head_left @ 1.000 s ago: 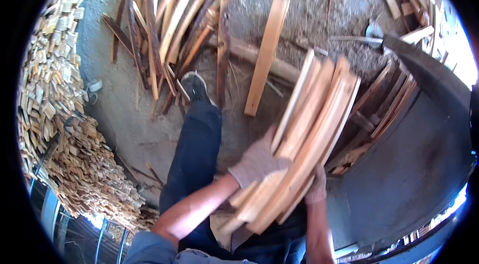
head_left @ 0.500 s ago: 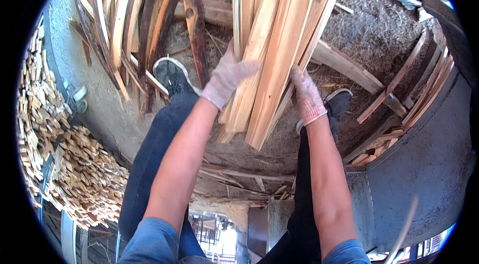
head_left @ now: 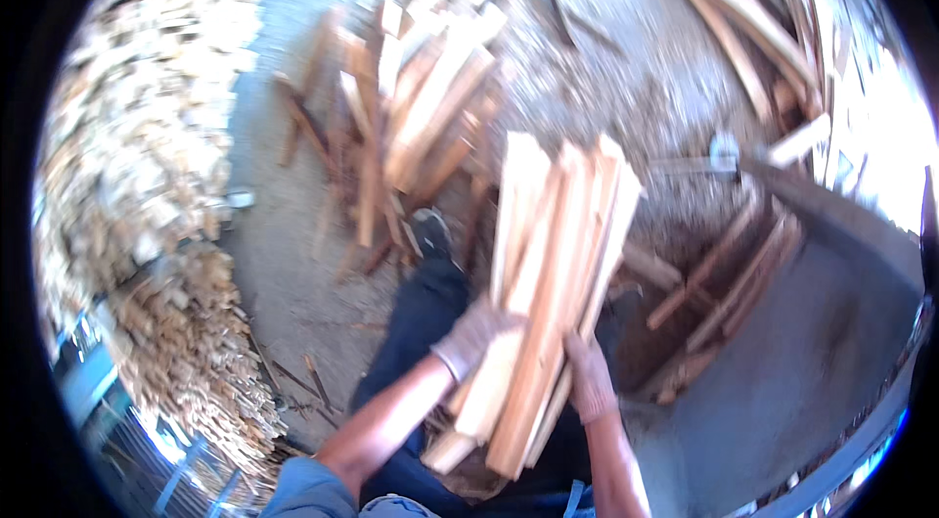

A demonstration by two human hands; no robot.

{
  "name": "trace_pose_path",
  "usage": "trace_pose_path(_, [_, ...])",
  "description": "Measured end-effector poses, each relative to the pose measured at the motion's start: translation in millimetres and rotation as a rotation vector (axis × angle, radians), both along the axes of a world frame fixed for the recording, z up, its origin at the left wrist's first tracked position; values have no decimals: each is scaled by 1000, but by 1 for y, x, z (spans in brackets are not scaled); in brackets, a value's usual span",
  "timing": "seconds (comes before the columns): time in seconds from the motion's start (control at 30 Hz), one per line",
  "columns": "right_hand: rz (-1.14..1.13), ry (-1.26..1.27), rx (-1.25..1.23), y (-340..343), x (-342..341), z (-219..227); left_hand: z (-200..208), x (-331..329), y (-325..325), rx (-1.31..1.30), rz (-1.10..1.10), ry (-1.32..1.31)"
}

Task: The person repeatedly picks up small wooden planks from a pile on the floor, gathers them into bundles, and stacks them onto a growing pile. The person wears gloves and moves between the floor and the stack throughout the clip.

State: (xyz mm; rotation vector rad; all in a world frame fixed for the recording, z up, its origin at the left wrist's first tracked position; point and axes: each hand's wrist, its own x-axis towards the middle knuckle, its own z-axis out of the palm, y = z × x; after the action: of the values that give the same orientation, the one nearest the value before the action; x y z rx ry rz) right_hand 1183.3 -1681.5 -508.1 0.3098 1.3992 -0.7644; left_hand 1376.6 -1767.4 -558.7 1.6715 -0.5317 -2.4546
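Note:
A bundle of long, pale wooden boards (head_left: 553, 264) is held in front of my legs, its far end pointing away from me. My left hand (head_left: 476, 334), in a light work glove, grips the bundle's left side with the thumb over the top. On the opposite side my right hand (head_left: 589, 373), gloved too, presses against the boards' edges. Both sets of fingers are partly hidden beneath or behind the wood. My left shoe (head_left: 430, 232) shows beyond the bundle, next to loose wood strips.
A large stack of cut wood (head_left: 166, 117) rises along the left. Scattered wood strips (head_left: 430, 97) lie ahead on the dirty ground (head_left: 303, 322). At the right stands a dark grey metal surface (head_left: 782, 352), with more strips (head_left: 734, 273) beside it and a further pile (head_left: 753, 29) at the far right.
The boards have come nearer my body, still between both hands. My view has tilted up and shifted, bringing more of the left stack and the far ground into sight; the picture is blurred.

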Motion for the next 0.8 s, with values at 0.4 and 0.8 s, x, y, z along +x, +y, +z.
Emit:
trace_pose_path(0.4, [349,-152,-450,-59,7,183,190,33,11,-496,239,-176])
trace_pose_path(0.8, [592,255,-1181,-251,148,476,475,167,-160,-970,586,168])
